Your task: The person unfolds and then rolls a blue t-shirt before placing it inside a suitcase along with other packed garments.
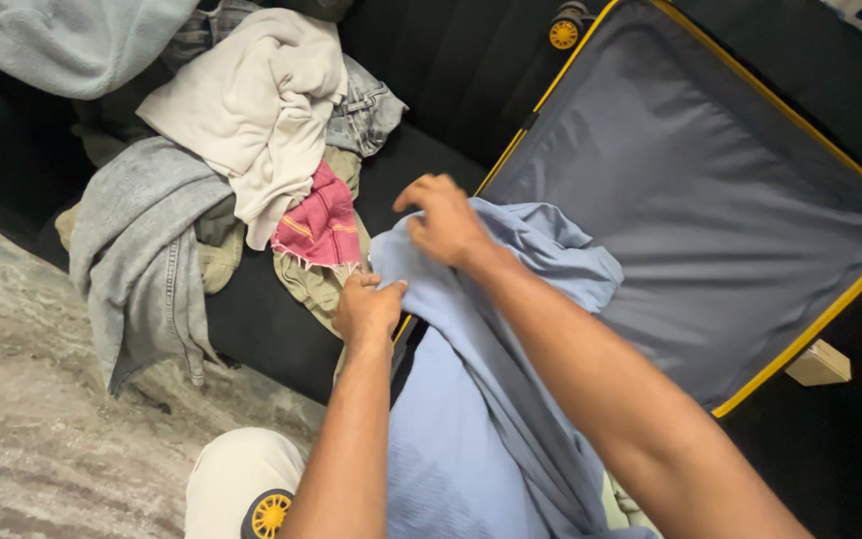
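Blue cloth (471, 439) lies close to the person, draped from the bottom of the view up to the edge of the suitcase (710, 200). Both hands hold it at its top end. The left hand (366, 307) has its fingers curled tight on the cloth's left edge. The right hand (446, 222) is a bit higher, with its fingers bent and pinched on a fold of the same cloth. Both arms reach up from the bottom and cover part of the cloth. Down low sits a white thing with a yellow wheel (269, 513), next to the left arm. A grey rug (42, 419) fills the left corner. Just past the left hand lies a pile of clothes on a dark seat (261, 329). A pink cloth (319, 228) with thin stripes is nearest the hands, on top of a tan one (309, 284). A grey jean jacket (142, 250) hangs off to the left. A cream top (256, 110) lies over the pile, with jeans (366, 115) behind it. The suitcase is open on the right, grey inside with a yellow rim, and the blue cloth hangs over its near edge. One more yellow wheel (564, 33) shows at its far corner. A pale green blanket (62, 40) lies farthest away, top left.
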